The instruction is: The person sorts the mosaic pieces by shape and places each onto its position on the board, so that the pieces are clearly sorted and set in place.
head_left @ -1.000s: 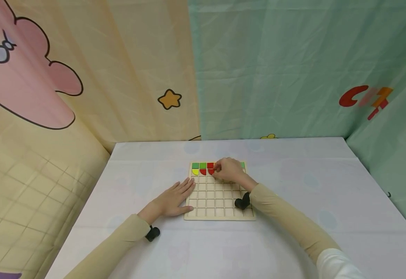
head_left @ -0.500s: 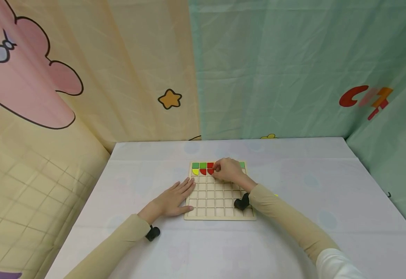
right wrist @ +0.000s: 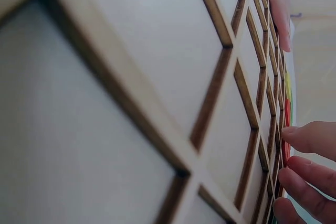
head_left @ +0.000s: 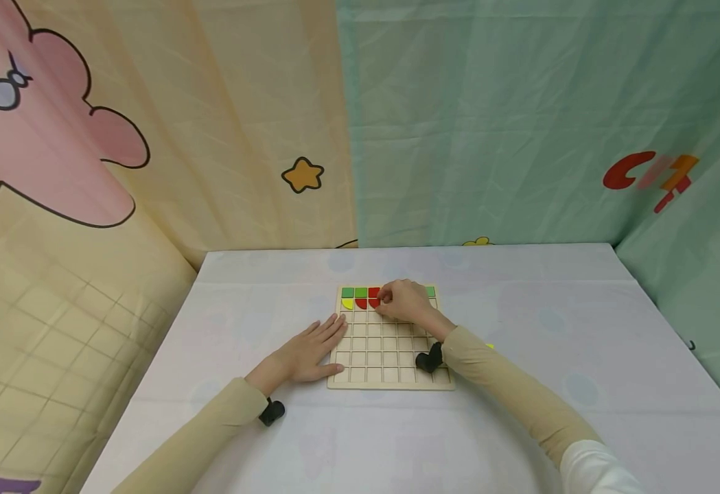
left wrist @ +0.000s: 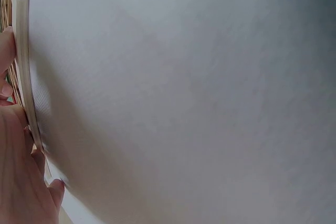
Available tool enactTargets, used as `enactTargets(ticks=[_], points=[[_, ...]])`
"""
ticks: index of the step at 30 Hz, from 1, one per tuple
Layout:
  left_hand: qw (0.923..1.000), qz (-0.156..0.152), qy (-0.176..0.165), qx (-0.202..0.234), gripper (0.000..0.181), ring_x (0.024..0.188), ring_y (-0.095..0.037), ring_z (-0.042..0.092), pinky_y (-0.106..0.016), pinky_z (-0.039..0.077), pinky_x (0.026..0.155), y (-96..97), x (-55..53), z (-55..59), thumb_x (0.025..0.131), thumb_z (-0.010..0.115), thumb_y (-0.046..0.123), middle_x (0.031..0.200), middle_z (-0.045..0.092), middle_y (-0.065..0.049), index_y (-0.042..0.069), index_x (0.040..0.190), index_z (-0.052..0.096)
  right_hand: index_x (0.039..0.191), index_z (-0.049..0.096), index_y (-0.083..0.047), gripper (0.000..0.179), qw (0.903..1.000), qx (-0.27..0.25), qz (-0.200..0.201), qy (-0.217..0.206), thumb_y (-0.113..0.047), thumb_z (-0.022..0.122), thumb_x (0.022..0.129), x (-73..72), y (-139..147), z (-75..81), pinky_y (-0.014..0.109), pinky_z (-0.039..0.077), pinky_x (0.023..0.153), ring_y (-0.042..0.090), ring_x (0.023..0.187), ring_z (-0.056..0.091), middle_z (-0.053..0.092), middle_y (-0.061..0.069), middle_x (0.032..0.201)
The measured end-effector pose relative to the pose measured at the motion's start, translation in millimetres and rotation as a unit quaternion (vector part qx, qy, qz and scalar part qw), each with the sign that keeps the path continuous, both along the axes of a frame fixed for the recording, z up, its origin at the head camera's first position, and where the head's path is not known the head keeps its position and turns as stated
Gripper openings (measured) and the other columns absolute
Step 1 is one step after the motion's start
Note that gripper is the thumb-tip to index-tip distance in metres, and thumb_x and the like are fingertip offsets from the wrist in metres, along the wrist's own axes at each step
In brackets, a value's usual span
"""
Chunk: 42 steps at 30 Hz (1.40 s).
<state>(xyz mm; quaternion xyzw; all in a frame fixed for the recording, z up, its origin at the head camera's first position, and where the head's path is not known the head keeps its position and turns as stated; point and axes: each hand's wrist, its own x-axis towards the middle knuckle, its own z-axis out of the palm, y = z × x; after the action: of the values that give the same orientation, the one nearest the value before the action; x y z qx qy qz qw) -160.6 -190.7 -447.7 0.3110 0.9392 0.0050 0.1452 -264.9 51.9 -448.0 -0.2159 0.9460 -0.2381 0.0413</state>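
A wooden grid board lies on the table. My left hand rests flat, fingers straight, on the board's left edge; in the left wrist view its fingers overlap the board's side. My right hand is at the far rows, thumb and curled fingertips gathered at a red piece with a curved edge. In the right wrist view the thumb and fingers meet red at the board's surface. Beside it sit another red curved piece and a yellow one. The hand hides part of the top row.
Green squares and a red square fill top-row cells, with another green square right of the hand. A yellow bit shows behind the right sleeve. Curtains stand behind the table.
The yellow bit behind the right sleeve has come into sight as that arm shifted slightly. Both hands otherwise stay in place; the head view has moved a little.
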Motion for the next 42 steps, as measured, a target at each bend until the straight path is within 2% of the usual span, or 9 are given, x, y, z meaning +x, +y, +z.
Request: enactTargets(ticks=[9, 18, 28, 42], points=[[1.0000, -0.001, 0.002, 0.001, 0.084, 0.151, -0.025, 0.003, -0.046, 0.016, 0.121, 0.5, -0.2, 0.9, 0.096, 0.036, 0.061, 0.163, 0.004, -0.008, 0.007, 0.155, 0.010, 0.096, 0.075, -0.016, 0.020, 1.0000, -0.007, 0.003, 0.006, -0.030, 0.075, 0.083, 1.5, 0.1, 1.0, 0.020, 0.045, 0.052, 0.007, 0.065, 0.060, 0.071, -0.004, 0.082], [1.0000, 0.000, 0.004, -0.004, 0.084, 0.151, -0.025, 0.003, -0.046, 0.016, 0.121, 0.4, -0.1, 0.9, 0.096, 0.036, 0.061, 0.163, 0.004, -0.008, 0.007, 0.155, 0.011, 0.098, 0.075, -0.015, 0.019, 1.0000, -0.007, 0.003, -0.002, -0.029, 0.074, 0.084, 2.5, -0.6, 6.3, 0.022, 0.046, 0.055, 0.008, 0.066, 0.062, 0.072, -0.004, 0.083], [0.9999, 0.010, -0.005, -0.007, 0.084, 0.151, -0.024, 0.001, -0.046, 0.014, 0.122, 2.3, 0.7, 2.1, 0.096, 0.036, 0.061, 0.163, 0.002, -0.007, 0.008, 0.155, 0.009, 0.097, 0.074, -0.015, 0.018, 0.9999, -0.009, 0.006, 0.007, -0.028, 0.074, 0.084, 3.1, 0.0, 1.9, 0.022, 0.047, 0.056, 0.011, 0.071, 0.063, 0.072, -0.003, 0.084], [0.9999, 0.001, -0.005, -0.009, 0.084, 0.151, -0.024, 0.003, -0.046, 0.015, 0.121, 2.7, -0.4, 4.0, 0.096, 0.036, 0.061, 0.163, 0.004, -0.008, 0.008, 0.155, 0.010, 0.093, 0.072, -0.017, 0.017, 0.9989, -0.043, 0.013, 0.016, -0.029, 0.074, 0.082, 1.6, 11.0, 0.0, 0.024, 0.047, 0.056, 0.010, 0.069, 0.062, 0.070, -0.003, 0.084]])
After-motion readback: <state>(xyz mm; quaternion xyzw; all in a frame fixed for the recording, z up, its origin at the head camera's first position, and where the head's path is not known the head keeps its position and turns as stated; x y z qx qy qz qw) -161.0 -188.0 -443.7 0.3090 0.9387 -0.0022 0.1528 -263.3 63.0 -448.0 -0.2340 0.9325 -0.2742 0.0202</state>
